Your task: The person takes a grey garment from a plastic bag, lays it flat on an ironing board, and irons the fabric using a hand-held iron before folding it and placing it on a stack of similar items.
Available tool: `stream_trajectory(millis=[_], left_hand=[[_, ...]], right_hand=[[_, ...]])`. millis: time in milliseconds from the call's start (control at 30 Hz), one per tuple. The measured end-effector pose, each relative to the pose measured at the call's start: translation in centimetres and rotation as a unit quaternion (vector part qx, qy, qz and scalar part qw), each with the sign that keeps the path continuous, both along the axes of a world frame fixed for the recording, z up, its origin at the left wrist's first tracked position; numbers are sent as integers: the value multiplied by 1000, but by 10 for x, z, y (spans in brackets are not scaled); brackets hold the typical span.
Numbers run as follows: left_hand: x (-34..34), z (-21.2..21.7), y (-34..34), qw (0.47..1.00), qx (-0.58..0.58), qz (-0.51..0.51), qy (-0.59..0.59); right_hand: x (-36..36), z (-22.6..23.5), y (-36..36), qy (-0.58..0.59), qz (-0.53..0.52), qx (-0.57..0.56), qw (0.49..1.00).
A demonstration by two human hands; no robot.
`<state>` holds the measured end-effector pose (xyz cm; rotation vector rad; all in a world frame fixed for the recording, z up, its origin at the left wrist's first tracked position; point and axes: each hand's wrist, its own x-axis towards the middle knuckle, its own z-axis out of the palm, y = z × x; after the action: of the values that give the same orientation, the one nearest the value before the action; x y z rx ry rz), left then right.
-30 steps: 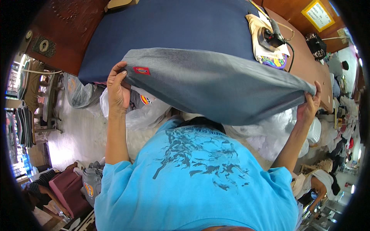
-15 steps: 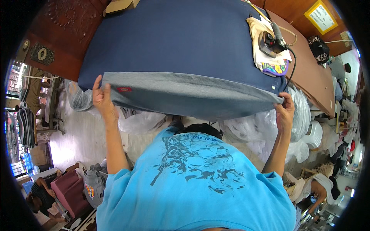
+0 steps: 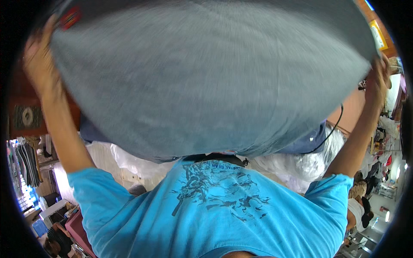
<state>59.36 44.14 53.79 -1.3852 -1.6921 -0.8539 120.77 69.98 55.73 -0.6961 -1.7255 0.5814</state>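
A wide piece of grey cloth (image 3: 211, 86) hangs raised and spread in front of me, a little blurred by motion. Its lower edge sags in a curve near my chest. At the upper left corner, close to a small red patch (image 3: 70, 18), my left hand (image 3: 42, 62) is closed on the cloth. My right hand (image 3: 379, 77) grips the opposite corner at the far right. Both arms are raised and held wide apart. Most of the dark blue padded table (image 3: 312, 139) is hidden behind the cloth, and the iron is out of sight.
A black cord (image 3: 340, 118) loops by the table's right end, beside a brown board (image 3: 349, 109). Clear plastic bags (image 3: 312, 165) lie below the table. Clothes hang on a rack (image 3: 28, 163) at left. People are at lower left (image 3: 58, 241) and lower right (image 3: 357, 210).
Both hands have risen and moved apart, lifting the grey cloth off the table edge. It now spreads across the view and covers the iron and most of the tabletop.
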Motion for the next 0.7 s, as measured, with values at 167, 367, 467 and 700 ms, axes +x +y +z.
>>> stream_trajectory(millis=[167, 367, 467, 700], left_hand=[[-32, -130, 185, 910, -18, -196, -364], [-36, -294, 269, 750, -309, -24, -584], [-32, -284, 268, 638, -294, -91, -706], [-21, -298, 276, 904, -289, 17, -315]], right_hand=[[-121, -148, 169, -125, -19, -163, 979], [-162, -334, 167, -337, -288, -244, 862], [-170, -323, 142, -365, -283, -164, 872], [-156, -323, 165, -372, -311, -142, 863]])
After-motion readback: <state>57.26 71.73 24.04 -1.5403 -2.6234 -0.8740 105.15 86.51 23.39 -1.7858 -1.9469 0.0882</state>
